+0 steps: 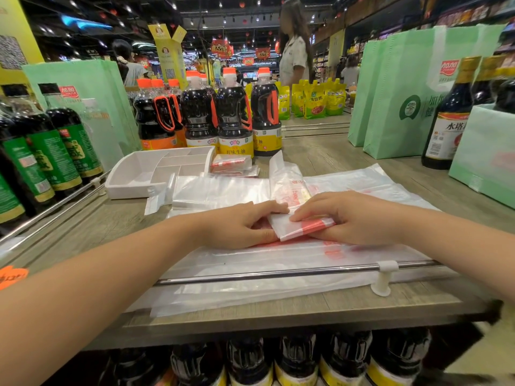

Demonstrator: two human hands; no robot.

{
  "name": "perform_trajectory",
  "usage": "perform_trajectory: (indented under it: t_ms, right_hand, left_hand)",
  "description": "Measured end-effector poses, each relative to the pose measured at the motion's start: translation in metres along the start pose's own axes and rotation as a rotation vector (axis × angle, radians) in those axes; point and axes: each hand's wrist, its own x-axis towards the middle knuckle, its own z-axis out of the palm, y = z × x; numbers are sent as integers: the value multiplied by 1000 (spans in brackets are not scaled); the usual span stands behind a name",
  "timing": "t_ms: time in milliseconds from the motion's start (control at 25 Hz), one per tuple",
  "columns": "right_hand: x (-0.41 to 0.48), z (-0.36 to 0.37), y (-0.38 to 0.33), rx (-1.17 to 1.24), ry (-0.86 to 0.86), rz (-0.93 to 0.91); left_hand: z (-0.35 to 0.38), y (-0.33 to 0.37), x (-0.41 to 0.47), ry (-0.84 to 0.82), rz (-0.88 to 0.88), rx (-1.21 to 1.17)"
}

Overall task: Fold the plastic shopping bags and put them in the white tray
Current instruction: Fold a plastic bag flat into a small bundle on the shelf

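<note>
Head view. Both forearms reach over the rail (250,275) at the near edge of the worktop (320,154).

- Left grip (239,224): fingers curled, pinching the left edge of the folded bag (301,225).
- Right grip (348,218): fingertips on top of the same bag, thumb along its near edge, clasping the right end.
- Folded bag: small white packet with red print, held between the two grips, lying on the bag stack (278,263). One unfolded strip (287,176) runs up and away from it.
- Bag stack: flat clear-white bags spread across the worktop, passing under the rail and over the near edge.
- Tray (133,174): white, divided into compartments, far left on the worktop, well apart from the held bag.
- Done bags (232,164): a few folded packets, red print, just beside the tray's right wall, outside it.
- Bottles (235,112): dark sauce, orange caps, in a row behind the tray.
- Green totes (404,90): upright, at right and left.
</note>
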Motion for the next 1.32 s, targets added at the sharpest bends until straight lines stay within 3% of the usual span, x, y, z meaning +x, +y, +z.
perform_trajectory:
  t_ms: [600, 760, 920, 1120, 1320]
  right_hand:
    - [-4, -3, -8, -147, 32, 74]
    - [-4, -4, -7, -62, 76, 96]
    - [0, -3, -2, 146, 132, 174]
    - [5, -2, -2, 425, 187, 267]
    - [16, 3, -3, 411, 222, 317]
  left_hand:
    - [0, 6, -1, 30, 54, 144]
    - [1, 6, -4, 89, 94, -2]
    - [5, 9, 0, 230, 120, -2]
    - [6, 9, 9, 349, -2, -264]
    - [5, 11, 11, 347, -54, -414]
